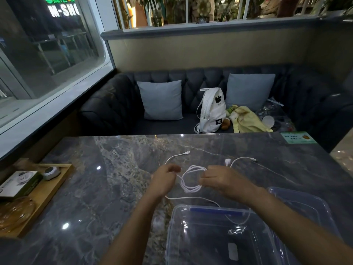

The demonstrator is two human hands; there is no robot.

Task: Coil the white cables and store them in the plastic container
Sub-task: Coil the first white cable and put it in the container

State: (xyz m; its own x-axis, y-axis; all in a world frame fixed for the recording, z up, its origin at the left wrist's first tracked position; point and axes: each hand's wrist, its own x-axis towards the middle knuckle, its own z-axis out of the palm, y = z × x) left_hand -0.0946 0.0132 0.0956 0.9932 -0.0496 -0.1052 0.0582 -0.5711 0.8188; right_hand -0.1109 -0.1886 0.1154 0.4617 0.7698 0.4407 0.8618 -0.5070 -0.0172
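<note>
Both hands are at frame centre, above the dark marble surface (91, 197). The left hand (165, 178) has its fingers curled and pinches the coiled white cable (191, 178) at the loop's left side. The right hand (219, 180) has its fingers curled round the loop's right side. The coil is several loose turns held between the two hands. One tail runs up from the left hand to a connector at upper centre of the surface. Another tail trails down and right, over the rim of the clear plastic container (170, 236) at bottom centre. Can't tell if that one ends inside. The second white cable (241, 158) lies loose on the surface just above the right hand, white plug at its left end, uncoiled. The clear lid (309, 205) sits right of the container, touching or overlapped by it. A wooden tray (51, 190) at the left edge carries a box (19, 183). A white backpack (211, 111) is on the sofa (107, 111) beyond the surface.
</note>
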